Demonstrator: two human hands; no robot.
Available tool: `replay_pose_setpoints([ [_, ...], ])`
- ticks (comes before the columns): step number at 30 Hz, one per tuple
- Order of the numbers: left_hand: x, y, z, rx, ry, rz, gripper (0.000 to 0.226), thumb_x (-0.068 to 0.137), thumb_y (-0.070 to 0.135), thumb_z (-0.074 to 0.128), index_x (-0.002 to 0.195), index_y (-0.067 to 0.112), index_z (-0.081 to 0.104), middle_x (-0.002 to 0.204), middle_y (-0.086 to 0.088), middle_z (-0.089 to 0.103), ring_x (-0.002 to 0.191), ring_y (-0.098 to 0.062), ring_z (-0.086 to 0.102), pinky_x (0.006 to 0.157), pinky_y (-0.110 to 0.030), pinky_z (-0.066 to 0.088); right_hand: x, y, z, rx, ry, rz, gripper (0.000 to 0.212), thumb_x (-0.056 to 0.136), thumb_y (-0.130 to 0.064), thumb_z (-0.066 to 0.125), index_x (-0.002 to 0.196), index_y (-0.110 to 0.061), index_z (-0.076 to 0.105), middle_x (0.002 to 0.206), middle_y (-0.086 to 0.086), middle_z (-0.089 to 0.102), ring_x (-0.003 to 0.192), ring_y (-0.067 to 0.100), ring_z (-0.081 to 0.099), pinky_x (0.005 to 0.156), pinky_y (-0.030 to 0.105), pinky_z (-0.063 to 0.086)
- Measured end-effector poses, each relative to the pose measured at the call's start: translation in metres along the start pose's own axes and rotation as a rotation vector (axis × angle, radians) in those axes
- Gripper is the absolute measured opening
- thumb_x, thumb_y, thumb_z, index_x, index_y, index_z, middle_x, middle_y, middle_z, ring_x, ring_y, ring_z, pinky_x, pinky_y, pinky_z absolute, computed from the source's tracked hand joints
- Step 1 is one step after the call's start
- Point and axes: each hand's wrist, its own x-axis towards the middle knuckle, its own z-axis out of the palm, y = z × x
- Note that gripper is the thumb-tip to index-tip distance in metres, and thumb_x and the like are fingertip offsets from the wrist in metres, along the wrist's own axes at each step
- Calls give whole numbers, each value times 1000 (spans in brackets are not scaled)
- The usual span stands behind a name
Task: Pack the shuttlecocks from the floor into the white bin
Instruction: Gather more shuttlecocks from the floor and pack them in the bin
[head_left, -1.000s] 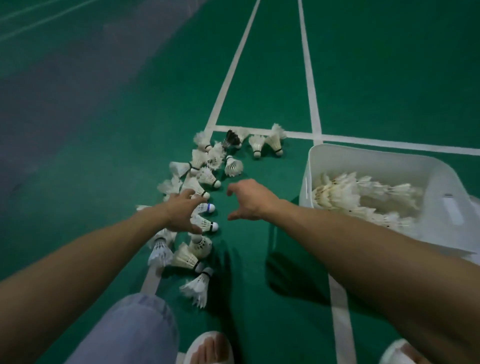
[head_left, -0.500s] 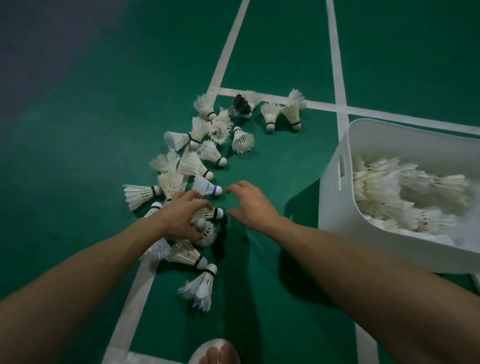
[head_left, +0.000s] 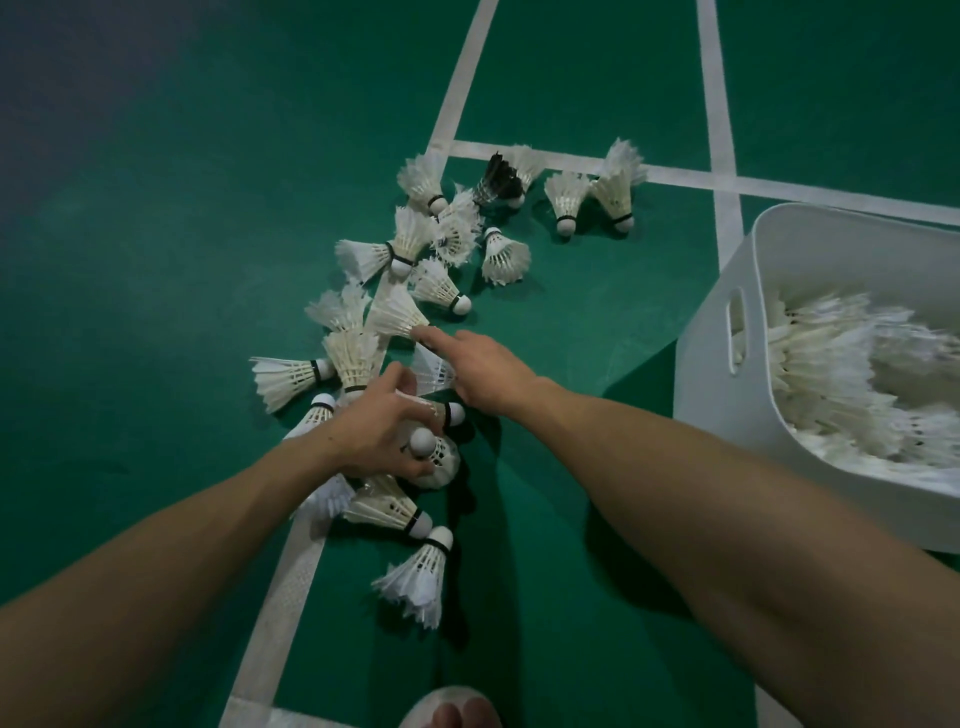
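In the left hand (head_left: 374, 434), white feathered shuttlecocks (head_left: 435, 457) are being gripped above the green court floor (head_left: 156, 208); the right hand (head_left: 480, 371) is being held out, fingers straight.

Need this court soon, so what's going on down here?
A person is clearing the green floor. The left hand grips a shuttlecock in the pile, while the right hand reaches with straight fingers to a second shuttlecock further out. The white bin on the right already holds many. Plenty more, including a black shuttlecock, are still on the floor.
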Motion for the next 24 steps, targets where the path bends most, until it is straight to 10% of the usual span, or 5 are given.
replay_pose_setpoints([
  [8,2,4,-12,57,-5,-51,39,67,37,82,104,31,71,137,-6,23,129,-25,30,109,-35,34,-7,10,-7,61,18,60,42,84,-10,63,121,-21,46,107,9,52,97,28,54,79,36,46],
  [14,-1,16,-26,159,-108,-99,44,71,47,77,110,28,69,121,-3,52,104,-13,45,86,-27,36,-31,21,-40,77,175,163,10,89,-9,63,86,-14,55,102,4,47,91,19,48,93,34,46],
  [20,2,70,-66,108,18,4,41,69,45,79,106,30,71,121,-3,52,106,-15,48,90,-30,42,-84,12,-124,131,216,61,20,80,-27,76,88,-9,70,139,7,44,127,22,41,104,30,32],
  [24,7,131,-110,67,77,58,37,71,39,77,106,27,70,119,1,49,104,-13,47,89,-30,43,-132,25,-187,108,266,73,18,77,-27,79,81,-11,73,123,7,62,115,21,56,95,29,42],
])
